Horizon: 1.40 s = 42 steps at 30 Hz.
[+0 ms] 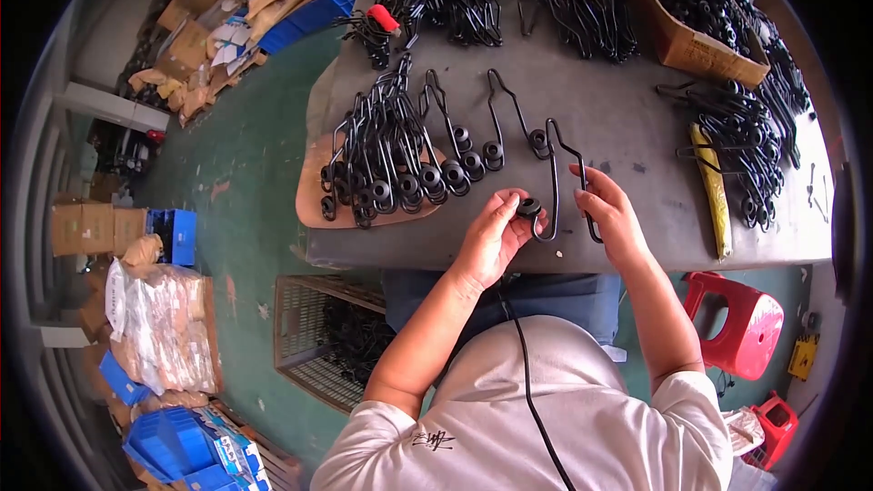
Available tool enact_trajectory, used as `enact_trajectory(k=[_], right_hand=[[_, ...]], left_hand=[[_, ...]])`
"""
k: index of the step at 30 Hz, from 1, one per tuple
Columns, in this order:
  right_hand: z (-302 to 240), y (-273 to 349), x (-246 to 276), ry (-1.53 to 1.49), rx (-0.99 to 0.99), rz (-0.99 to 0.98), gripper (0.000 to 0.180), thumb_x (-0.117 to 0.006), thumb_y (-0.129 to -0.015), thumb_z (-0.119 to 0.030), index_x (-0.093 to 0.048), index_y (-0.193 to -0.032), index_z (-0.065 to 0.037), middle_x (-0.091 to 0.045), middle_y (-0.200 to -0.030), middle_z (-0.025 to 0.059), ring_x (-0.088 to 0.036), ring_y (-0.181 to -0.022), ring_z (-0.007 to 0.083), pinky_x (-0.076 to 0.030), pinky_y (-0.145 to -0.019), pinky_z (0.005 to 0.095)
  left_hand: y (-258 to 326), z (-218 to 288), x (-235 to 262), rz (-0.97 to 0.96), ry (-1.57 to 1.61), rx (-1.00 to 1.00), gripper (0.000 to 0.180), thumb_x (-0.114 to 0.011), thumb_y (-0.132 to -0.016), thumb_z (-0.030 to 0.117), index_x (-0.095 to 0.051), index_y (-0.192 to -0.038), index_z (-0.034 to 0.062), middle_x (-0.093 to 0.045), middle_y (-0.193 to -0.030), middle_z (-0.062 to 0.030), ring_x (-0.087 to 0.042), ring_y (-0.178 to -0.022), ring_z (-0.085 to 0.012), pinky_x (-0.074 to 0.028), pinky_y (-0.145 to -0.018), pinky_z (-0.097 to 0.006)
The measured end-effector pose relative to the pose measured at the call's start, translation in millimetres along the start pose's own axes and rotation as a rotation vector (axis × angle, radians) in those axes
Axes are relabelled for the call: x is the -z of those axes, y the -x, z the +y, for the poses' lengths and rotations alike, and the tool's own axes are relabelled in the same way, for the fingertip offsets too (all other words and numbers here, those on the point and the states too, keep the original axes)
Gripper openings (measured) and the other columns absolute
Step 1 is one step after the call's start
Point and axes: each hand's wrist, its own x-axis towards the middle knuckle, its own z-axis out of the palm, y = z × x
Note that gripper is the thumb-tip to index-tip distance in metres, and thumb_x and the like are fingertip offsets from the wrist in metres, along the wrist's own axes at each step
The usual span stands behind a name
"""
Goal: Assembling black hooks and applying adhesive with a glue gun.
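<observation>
— What do the fingers hold?
— The left hand (496, 235) pinches a black round roller (528, 207); the right hand (607, 209) grips a bent black wire hook (555, 184), fingers closed on its right leg. Both sit at the near edge of the grey surface (627, 127).
— And around that hook?
— Left of it, a row of finished hooks (400, 164) on a brown board. Right of it, a loose pile (741, 141) and a yellow strip (714, 186). Beyond it, a cardboard box (696, 45). Below the surface: green floor, wire crate (318, 336), red stool (741, 323).
</observation>
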Motion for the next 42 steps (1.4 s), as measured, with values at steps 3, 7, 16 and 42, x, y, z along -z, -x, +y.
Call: enact_trajectory(k=[3,7,16,42], right_hand=[[1.7,-1.3,3.5,-0.017,-0.011,-0.013,0.043,-0.058,-0.094,-0.013,-0.054,-0.136,-0.002,-0.048,-0.082,-0.0052,-0.044,-0.076,0.0046,-0.035,-0.067,0.0212],[-1.6,-1.1,4.2,-0.01,-0.041,0.011,0.044,-0.058,-0.094,-0.013,-0.054,-0.136,-0.002,-0.048,-0.081,-0.0048,-0.043,-0.076,0.0047,-0.035,-0.067,0.0218],[11.5,11.5,4.9,0.094,0.015,-0.026,0.045,-0.059,-0.093,-0.011,-0.053,-0.137,-0.002,-0.044,-0.073,-0.0063,-0.04,-0.062,0.0035,-0.032,-0.053,0.0219],[52.8,27.2,3.0,0.276,0.163,0.239,0.046,-0.058,-0.099,-0.018,-0.044,-0.14,-0.001,-0.048,-0.074,0.0004,-0.046,-0.065,0.0092,-0.042,-0.058,0.0282]], left_hand=[[-2.0,-0.4,-0.4,-0.005,-0.063,-0.029,0.019,-0.052,-0.104,0.025,-0.052,-0.114,0.0083,-0.06,-0.104,-0.0074,-0.063,-0.101,-0.0202,-0.052,-0.091,-0.036],[-2.9,-1.1,-2.2,-0.038,-0.104,-0.042,0.018,-0.051,-0.105,0.024,-0.052,-0.114,0.0088,-0.059,-0.103,-0.0061,-0.063,-0.099,-0.0197,-0.053,-0.088,-0.036],[-1.4,2.8,-0.3,-0.141,-0.328,0.002,0.019,-0.051,-0.105,0.022,-0.06,-0.111,0.0063,-0.062,-0.102,-0.0041,-0.062,-0.091,-0.0142,-0.052,-0.078,-0.032],[-32.3,-38.5,-34.3,0.21,-1.218,-0.673,0.024,-0.067,-0.095,0.021,-0.054,-0.084,0.0037,-0.057,-0.068,-0.0113,-0.054,-0.057,-0.0275,-0.045,-0.055,-0.037]])
